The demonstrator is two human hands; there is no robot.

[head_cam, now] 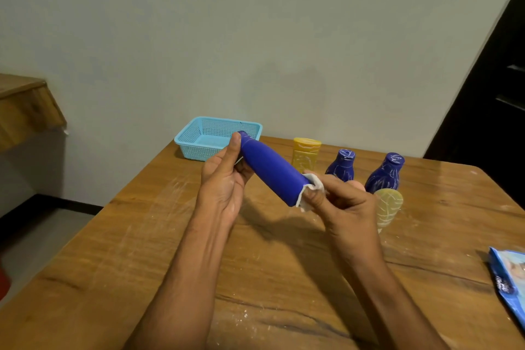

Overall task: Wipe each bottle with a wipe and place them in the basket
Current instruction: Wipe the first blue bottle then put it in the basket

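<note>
From the head view, a clean blue bottle (271, 169) is held slanted in the air above the wooden desk (176, 239), cap end up toward the light-blue basket (199, 139), base down to the right. The left hand (224, 179) grips the cap end, thumb along the neck and fingers curled beneath. The right hand (341, 204) pinches a white wipe (311, 192) against the bottle's base, so the bottle spans between the two grips. Behind stand a yellow bottle (305, 155) and two streaked blue bottles (342, 166) (385, 175); a pale yellow bottle (387, 207) sits just beyond the right hand. A blue wipes pack (508, 278) lies at the desk's right edge.
</note>
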